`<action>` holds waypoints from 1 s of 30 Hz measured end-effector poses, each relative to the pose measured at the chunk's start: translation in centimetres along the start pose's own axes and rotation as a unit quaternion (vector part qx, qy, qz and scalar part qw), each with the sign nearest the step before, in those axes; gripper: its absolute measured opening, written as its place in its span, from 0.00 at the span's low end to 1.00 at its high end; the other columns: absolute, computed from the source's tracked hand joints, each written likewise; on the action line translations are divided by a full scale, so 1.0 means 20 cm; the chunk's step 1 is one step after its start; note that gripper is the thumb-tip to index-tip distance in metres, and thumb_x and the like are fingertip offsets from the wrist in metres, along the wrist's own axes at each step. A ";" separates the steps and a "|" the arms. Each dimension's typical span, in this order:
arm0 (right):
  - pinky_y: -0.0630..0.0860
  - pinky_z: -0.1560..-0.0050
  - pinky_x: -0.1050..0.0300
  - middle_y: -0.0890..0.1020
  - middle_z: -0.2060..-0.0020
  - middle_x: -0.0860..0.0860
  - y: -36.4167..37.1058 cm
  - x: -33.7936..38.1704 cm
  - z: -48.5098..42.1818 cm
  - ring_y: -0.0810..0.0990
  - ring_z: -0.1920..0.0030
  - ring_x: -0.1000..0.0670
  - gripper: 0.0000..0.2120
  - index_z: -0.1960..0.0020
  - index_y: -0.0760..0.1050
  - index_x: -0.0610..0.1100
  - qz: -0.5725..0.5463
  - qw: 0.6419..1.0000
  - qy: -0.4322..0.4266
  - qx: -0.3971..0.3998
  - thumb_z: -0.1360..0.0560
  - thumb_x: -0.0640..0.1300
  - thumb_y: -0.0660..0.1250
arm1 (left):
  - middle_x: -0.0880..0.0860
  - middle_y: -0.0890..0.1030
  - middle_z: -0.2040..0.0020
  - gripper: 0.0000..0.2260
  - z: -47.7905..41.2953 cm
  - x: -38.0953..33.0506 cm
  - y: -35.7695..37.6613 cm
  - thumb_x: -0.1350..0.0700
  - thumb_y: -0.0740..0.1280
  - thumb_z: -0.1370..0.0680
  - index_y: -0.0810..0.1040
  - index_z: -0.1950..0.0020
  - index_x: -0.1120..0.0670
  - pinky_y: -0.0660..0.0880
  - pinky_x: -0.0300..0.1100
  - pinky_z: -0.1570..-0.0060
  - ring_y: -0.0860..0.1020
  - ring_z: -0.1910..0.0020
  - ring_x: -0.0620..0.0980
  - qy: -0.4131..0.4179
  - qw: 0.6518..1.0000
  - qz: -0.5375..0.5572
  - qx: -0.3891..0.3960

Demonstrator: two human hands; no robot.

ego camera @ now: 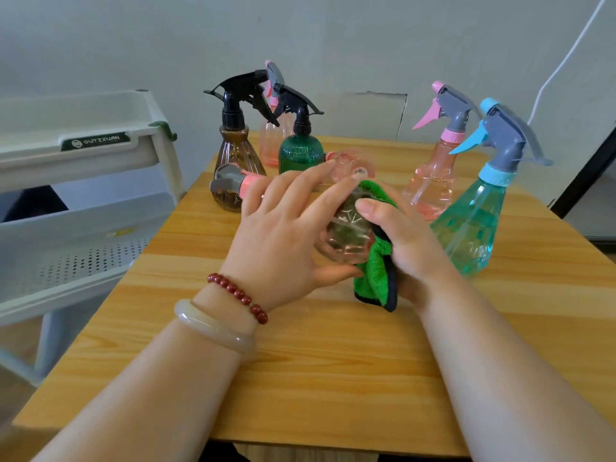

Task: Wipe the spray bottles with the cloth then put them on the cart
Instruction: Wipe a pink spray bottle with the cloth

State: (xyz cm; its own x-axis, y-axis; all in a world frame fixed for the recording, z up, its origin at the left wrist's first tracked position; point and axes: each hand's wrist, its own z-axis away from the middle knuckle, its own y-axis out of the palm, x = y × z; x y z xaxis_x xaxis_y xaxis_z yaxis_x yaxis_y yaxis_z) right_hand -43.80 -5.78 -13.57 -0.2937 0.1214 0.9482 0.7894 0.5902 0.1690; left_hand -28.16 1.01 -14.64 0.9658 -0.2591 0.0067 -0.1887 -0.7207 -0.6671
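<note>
Left hand (283, 235) grips a clear pink plastic spray bottle (346, 235) over the wooden tabletop (333, 378). Right hand (410, 248) clasps a green microfibre cloth (376, 275) against it.

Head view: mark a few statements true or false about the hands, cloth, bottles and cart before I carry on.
1. The right hand holds the cloth against the held bottle. True.
2. The teal bottle lies on its side. False: it stands upright on the table.
3. The brown bottle has a black spray head. True.
4. The cart is right of the table. False: it is on the left.
5. The left hand is off the held bottle. False: it grips it.
</note>
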 end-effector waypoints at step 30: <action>0.71 0.57 0.72 0.81 0.54 0.61 0.03 -0.04 0.00 0.78 0.53 0.63 0.11 0.49 0.76 0.56 0.307 0.932 -0.037 -0.190 0.24 0.41 0.67 | 0.53 0.80 0.42 0.37 0.01 0.12 0.03 0.27 0.61 0.33 0.73 0.32 0.50 0.77 0.48 0.53 0.80 0.46 0.57 -0.043 0.997 0.019 0.067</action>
State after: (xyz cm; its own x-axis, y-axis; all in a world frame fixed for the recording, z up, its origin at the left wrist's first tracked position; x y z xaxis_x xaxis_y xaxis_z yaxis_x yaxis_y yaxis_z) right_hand -43.12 -5.45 -14.25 0.2511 0.4053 0.8790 0.9506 0.0680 -0.3029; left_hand -25.95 0.05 -15.15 0.9713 -0.2244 -0.0793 -0.2048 -0.6184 -0.7587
